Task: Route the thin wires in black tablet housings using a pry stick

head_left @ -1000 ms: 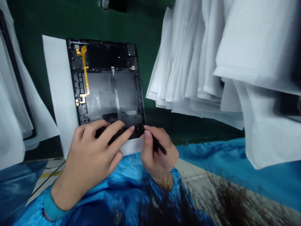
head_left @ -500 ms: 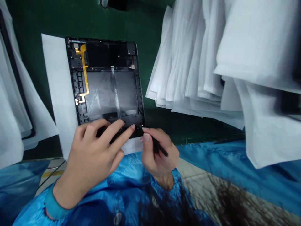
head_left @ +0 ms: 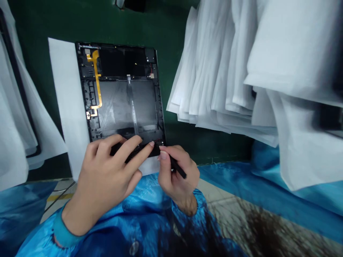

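An open black tablet housing [head_left: 118, 117] lies on a white foam sheet [head_left: 71, 114], its inside facing up. An orange flex cable [head_left: 98, 87] runs down its left part, and a thin dark strip runs down the middle. My left hand [head_left: 112, 167] rests with fingers apart across the housing's near edge, hiding part of it. My right hand [head_left: 179, 171] pinches a slim black pen-like tool [head_left: 177, 167], slanted with its front end at the near right corner of the housing. The tool's tip is too small and dark to make out.
Many white foam sleeves [head_left: 214, 71] stand in a row at the right. More white sleeves [head_left: 16, 117], one with a dark-edged panel, are at the left. The dark green table [head_left: 171, 28] ends just in front of me. A dark object [head_left: 134, 4] sits at the far edge of view.
My right hand has shifted slightly left with the black tool, bringing it closer to my left fingertips. My left hand and the housing hold nearly the same place. More blue cloth shows at the right.
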